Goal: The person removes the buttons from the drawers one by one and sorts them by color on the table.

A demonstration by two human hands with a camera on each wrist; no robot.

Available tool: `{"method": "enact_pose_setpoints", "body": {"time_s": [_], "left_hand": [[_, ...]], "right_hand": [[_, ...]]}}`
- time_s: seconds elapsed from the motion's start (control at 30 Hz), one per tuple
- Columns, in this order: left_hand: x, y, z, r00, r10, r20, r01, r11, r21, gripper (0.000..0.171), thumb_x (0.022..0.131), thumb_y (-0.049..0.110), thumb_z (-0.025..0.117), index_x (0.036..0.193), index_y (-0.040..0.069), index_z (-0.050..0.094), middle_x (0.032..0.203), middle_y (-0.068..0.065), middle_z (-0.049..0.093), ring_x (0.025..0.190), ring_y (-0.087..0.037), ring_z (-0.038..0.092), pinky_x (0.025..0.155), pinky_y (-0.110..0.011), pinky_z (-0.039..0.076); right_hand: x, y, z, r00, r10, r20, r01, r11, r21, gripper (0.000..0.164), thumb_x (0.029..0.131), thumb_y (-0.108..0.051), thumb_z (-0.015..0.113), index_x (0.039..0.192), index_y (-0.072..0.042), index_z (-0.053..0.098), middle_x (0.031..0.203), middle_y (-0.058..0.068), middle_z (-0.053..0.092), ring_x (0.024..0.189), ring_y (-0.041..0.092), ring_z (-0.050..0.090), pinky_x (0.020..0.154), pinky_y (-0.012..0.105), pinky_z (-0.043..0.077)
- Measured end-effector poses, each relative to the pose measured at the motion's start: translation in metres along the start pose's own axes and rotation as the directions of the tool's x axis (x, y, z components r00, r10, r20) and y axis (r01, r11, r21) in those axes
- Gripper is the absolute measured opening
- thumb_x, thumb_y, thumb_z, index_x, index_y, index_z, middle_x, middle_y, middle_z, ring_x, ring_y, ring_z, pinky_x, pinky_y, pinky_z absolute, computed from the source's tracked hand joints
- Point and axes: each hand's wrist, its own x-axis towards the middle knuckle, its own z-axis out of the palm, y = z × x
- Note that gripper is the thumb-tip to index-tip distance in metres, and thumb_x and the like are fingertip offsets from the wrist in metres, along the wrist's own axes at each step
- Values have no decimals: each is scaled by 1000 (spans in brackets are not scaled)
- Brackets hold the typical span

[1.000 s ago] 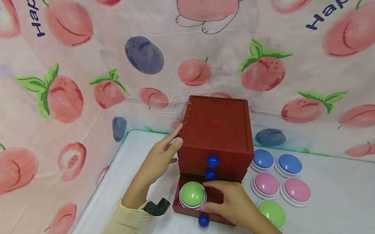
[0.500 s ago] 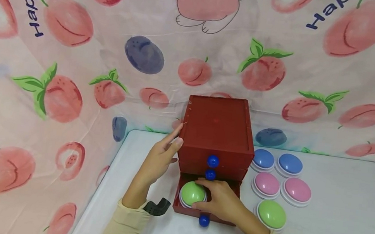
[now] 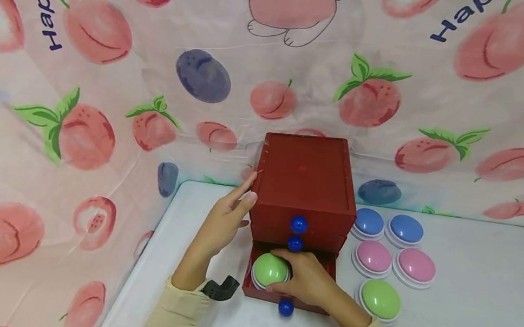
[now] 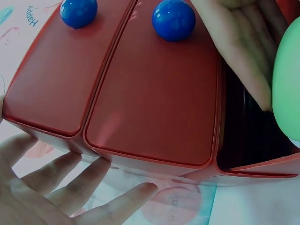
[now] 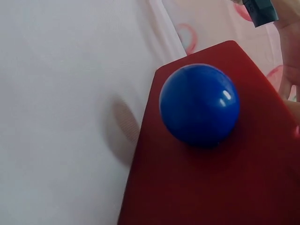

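Note:
A red drawer cabinet (image 3: 307, 174) stands against the back cloth, its bottom drawer (image 3: 258, 293) pulled out. Inside that drawer, on the left, sits a green dome-topped push button (image 3: 270, 269) with a white base. My right hand (image 3: 313, 284) reaches in from the right and holds this button between thumb and fingers. With fingers stretched out, my left hand (image 3: 220, 229) rests against the cabinet's left side; the left wrist view shows its fingertips (image 4: 101, 164) at the side wall. The right wrist view shows the drawer's blue knob (image 5: 199, 105), while the button is hidden there.
Right of the cabinet, on the white table (image 3: 481, 299), stand another green button (image 3: 380, 298), two pink buttons (image 3: 415, 265) and two blue buttons (image 3: 405, 228). The upper drawers are closed, with blue knobs (image 3: 298, 225). A fruit-print cloth (image 3: 237, 46) hangs behind and at left.
My right hand has moved left within the drawer and closed its thumb and fingers round the green button. My left hand stays against the cabinet.

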Motion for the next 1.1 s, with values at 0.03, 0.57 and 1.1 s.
{"method": "enact_pose_setpoints", "body": {"time_s": [0.03, 0.57, 1.1], "left_hand": [[0, 0, 0, 1000, -1, -2, 1, 1000, 1, 52, 107, 45, 50, 157, 45, 35, 165, 2, 34, 144, -30, 47, 96, -58, 56], [0, -2, -1, 1000, 3, 0, -3, 1000, 3, 53, 106, 46, 50, 157, 45, 34, 165, 2, 34, 143, -30, 48, 96, -58, 56], [1, -1, 0, 1000, -4, -5, 4, 1000, 16, 52, 106, 47, 50, 156, 46, 35, 164, 2, 35, 144, -30, 47, 95, -58, 56]], "right_hand": [[1, 0, 0, 1000, 2, 4, -2, 1000, 4, 69, 78, -41, 89, 135, -11, 65, 124, 5, 72, 112, 26, 68, 97, 48, 57], [3, 1, 5, 999, 38, 20, -38, 999, 13, 66, 77, -28, 91, 136, -12, 64, 123, 6, 71, 115, 29, 67, 99, 52, 55], [-4, -4, 0, 992, 64, -107, -68, 997, -31, 65, 73, -46, 91, 127, -17, 70, 115, -2, 74, 106, 21, 69, 93, 44, 59]]}}
